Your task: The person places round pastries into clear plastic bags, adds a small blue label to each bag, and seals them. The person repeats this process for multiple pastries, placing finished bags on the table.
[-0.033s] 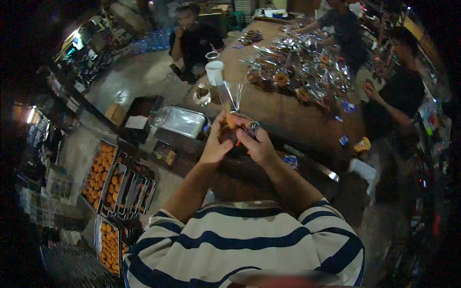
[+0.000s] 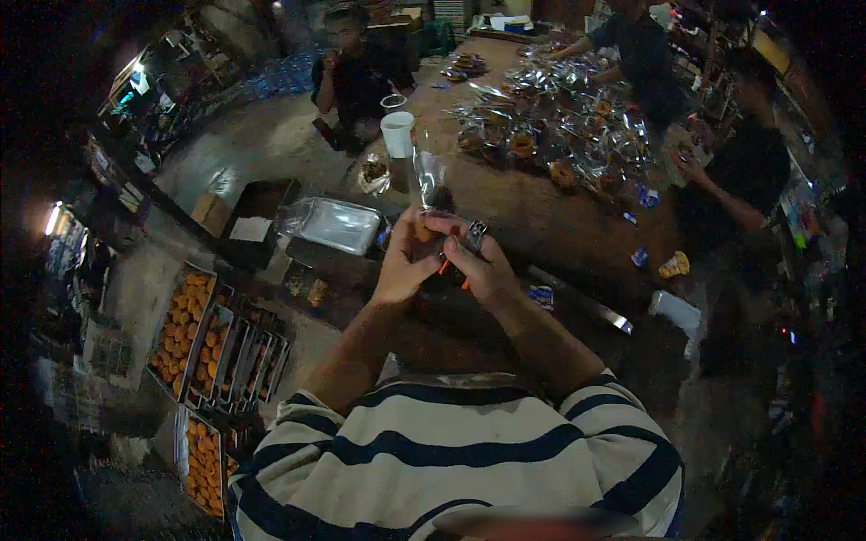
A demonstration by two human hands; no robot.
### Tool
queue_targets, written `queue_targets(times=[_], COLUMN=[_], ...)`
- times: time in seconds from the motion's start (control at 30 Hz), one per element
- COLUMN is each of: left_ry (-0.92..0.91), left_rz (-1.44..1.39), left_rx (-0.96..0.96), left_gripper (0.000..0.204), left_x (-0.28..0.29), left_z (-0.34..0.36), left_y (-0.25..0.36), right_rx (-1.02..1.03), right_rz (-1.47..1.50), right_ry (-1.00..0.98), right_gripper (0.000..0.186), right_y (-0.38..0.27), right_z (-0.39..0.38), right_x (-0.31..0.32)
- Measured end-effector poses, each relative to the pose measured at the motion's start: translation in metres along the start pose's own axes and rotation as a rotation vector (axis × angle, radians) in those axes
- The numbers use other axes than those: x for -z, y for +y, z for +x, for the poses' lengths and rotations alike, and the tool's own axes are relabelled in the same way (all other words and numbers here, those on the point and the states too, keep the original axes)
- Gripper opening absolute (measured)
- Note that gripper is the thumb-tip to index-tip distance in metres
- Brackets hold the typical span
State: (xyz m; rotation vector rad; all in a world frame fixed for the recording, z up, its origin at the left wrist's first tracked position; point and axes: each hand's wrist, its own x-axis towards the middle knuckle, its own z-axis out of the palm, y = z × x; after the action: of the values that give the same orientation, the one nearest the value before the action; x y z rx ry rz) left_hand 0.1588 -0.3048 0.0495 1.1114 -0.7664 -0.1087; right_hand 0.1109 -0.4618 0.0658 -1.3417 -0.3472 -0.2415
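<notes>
Two hands meet above the near edge of the wooden table (image 2: 541, 225). The left hand (image 2: 406, 261) and the right hand (image 2: 483, 270) both pinch a clear plastic bag (image 2: 427, 185), which stands upright (something orange shows at its bottom). Just behind is a white cup (image 2: 397, 133). Farther away lie many shiny packets (image 2: 559, 117).

Wood table (image 2: 514, 212) w/ white cup (image 2: 397, 133), foil packets (image 2: 550, 99), clear tray (image 2: 338, 225).
</notes>
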Motion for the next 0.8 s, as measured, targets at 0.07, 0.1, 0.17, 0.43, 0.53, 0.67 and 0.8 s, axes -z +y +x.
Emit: queue_targets(times=[0.07,0.1,0.17,0.43,0.53,0.67,0.8], left_ry=[0.227,0.222,0.217,0.072,0.107,0.114,0.284], left_rz=[0.086,-0.005,-0.110,-0.039,-0.084,-0.213,-0.357], left_rx=[0.124,0.227,0.327,0.459,0.432,0.546,0.417], left_gripper=[0.037,0.035,0.035,0.035,0.033,0.033,0.028], left_x=[-0.010,-0.009,-0.014,-0.018,-0.019,-0.018,-0.028], left_z=[0.000,0.002,-0.006,-0.003,0.007,0.019,0.022], left_y=[0.012,0.020,0.030,0.026,0.015,-0.008,-0.044], right_rx=[-0.132,-0.191,0.070,-0.114,-0.176,-0.185,0.056], right_rz=[0.063,0.010,-0.200,-0.264,-0.246,-0.037,-0.443], right_ry=[0.105,0.235,0.346,0.363,0.347,0.232,0.458], right_gripper=[0.026,0.026,0.022,0.018,0.018,0.019,0.024], right_y=[-0.019,-0.024,-0.027,-0.018,-0.006,0.012,0.018], right_z=[-0.005,-0.012,-0.014,-0.042,-0.037,-0.024,-0.020], right_x=[-0.003,-0.001,0.006,0.027,0.043,0.064,0.060])
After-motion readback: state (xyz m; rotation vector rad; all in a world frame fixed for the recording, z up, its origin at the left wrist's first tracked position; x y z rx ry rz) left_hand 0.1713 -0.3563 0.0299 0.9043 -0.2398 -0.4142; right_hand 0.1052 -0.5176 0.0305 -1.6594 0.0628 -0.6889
